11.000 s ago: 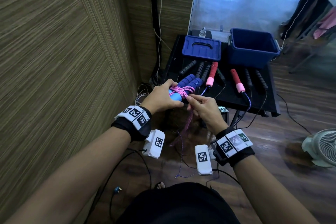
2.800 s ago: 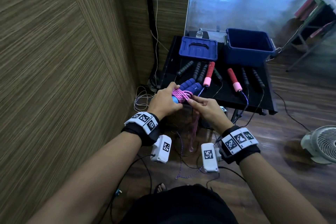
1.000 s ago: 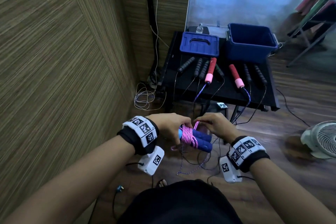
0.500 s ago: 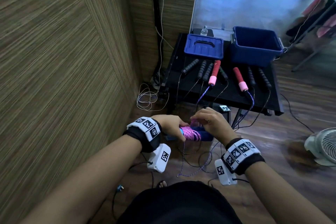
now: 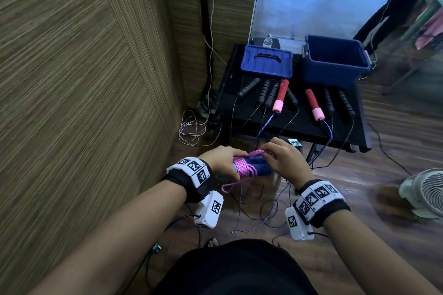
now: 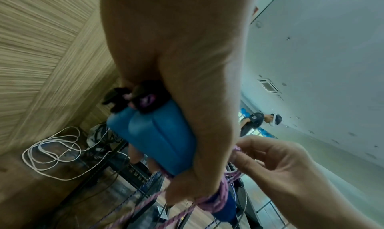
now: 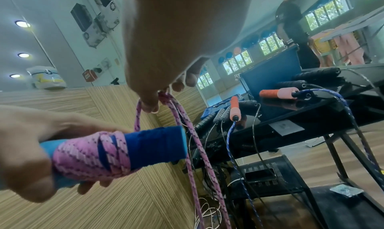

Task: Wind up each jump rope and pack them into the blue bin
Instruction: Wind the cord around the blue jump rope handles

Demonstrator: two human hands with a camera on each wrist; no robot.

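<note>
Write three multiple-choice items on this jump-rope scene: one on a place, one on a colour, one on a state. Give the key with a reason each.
1. Where does the blue bin stand?
A. on the black table
B. on the floor
C. on the person's lap

2. What colour is the rope wound round the blue handles?
A. green
B. pink
C. white

3. What is the right hand doing?
A. resting flat on the table
B. gripping the fan
C. pinching a loop of the rope

Key: 1 A, the bin sits at the table's far edge; 2 B, pink coils cover the handles held by the left hand; 3 C, the right wrist view shows fingertips nipping the loop.
</note>
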